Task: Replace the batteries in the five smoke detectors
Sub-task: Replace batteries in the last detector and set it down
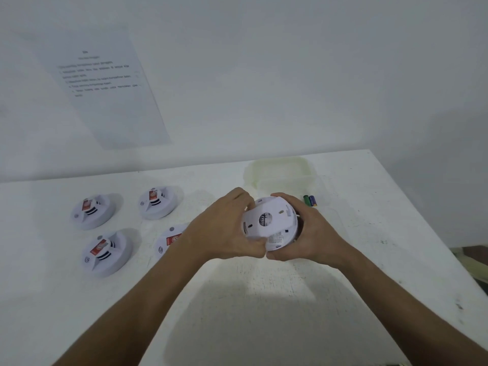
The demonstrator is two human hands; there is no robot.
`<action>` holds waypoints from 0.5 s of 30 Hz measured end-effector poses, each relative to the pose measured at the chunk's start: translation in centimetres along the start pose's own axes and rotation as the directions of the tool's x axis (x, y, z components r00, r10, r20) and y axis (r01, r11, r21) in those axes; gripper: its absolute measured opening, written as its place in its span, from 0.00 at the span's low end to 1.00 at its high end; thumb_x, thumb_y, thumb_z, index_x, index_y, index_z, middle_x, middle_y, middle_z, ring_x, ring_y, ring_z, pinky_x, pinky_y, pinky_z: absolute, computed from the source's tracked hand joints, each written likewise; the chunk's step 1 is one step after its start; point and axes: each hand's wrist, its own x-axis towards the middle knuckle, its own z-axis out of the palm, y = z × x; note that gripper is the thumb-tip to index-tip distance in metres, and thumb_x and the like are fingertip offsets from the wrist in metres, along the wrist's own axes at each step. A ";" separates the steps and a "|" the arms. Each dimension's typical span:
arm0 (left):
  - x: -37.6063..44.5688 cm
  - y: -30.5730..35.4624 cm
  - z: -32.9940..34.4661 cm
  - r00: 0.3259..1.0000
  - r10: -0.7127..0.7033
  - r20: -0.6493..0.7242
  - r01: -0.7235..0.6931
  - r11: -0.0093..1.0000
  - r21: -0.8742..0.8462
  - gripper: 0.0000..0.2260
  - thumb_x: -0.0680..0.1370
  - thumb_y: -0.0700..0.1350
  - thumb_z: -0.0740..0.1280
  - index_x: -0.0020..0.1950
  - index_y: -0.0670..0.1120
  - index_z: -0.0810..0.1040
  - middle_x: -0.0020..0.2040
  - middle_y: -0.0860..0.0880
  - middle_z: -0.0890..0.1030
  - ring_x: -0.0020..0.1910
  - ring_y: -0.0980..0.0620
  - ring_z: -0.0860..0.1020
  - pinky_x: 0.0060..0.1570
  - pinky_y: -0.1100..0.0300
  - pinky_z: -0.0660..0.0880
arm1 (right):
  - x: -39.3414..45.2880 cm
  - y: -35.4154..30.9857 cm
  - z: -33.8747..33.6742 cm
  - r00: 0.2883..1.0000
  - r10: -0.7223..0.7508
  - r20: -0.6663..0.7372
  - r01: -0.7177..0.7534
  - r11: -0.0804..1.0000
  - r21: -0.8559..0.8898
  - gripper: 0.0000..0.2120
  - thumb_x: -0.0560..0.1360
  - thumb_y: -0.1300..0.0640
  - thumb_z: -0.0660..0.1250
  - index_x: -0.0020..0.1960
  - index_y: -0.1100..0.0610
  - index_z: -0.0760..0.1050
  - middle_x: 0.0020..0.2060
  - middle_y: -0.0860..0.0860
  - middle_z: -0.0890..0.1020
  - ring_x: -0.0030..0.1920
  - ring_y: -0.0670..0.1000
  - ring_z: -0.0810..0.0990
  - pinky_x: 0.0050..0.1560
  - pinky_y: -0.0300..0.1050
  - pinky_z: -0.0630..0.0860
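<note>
No text is legible. The printed sheet (105, 83) on the wall above the white table (264, 299) carries blurred lines. Red labels on the smoke detectors (92, 211) and the held detector (269, 223) label are unreadable.

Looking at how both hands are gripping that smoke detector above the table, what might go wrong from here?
1. The smoke detector is held in the air by the left hand and right hand; if its back plate pops free suddenly, a part could drop.
2. The loose batteries lie on the table near the right hand and might be knocked and roll.
</note>
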 end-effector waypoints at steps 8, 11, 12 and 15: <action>-1.7 -3.7 0.4 0.986 -0.084 -0.144 0.071 0.993 -0.093 0.22 0.60 0.56 0.74 0.50 0.49 0.78 0.52 0.57 0.71 0.47 0.60 0.77 0.42 0.70 0.74 | -1.1 1.1 -2.9 0.999 0.052 -0.006 -0.052 0.998 0.044 0.45 0.57 0.62 0.85 0.68 0.42 0.71 0.61 0.43 0.80 0.63 0.47 0.79 0.55 0.38 0.79; -2.8 -4.6 1.9 0.977 -0.187 -0.101 0.189 0.982 0.012 0.27 0.59 0.61 0.71 0.53 0.48 0.78 0.55 0.60 0.68 0.43 0.58 0.78 0.38 0.63 0.77 | -1.8 1.4 -3.9 0.997 0.079 -0.014 -0.078 0.995 0.064 0.45 0.58 0.63 0.85 0.70 0.47 0.70 0.62 0.45 0.80 0.64 0.48 0.78 0.56 0.40 0.80; -3.1 -4.9 2.4 0.974 -0.208 -0.089 0.212 0.976 0.040 0.30 0.59 0.62 0.70 0.55 0.47 0.78 0.55 0.59 0.67 0.44 0.57 0.77 0.38 0.63 0.77 | -2.0 1.6 -4.2 0.996 0.086 -0.014 -0.085 0.995 0.061 0.46 0.58 0.64 0.85 0.71 0.48 0.70 0.62 0.44 0.80 0.64 0.47 0.78 0.56 0.40 0.80; -3.7 -5.4 4.1 0.968 -0.246 -0.040 0.249 0.965 0.083 0.31 0.61 0.61 0.73 0.59 0.46 0.77 0.56 0.58 0.66 0.45 0.56 0.75 0.37 0.65 0.73 | -2.4 1.8 -4.7 0.994 0.106 -0.021 -0.105 0.994 0.039 0.46 0.58 0.66 0.85 0.71 0.49 0.70 0.62 0.42 0.80 0.64 0.45 0.78 0.55 0.38 0.80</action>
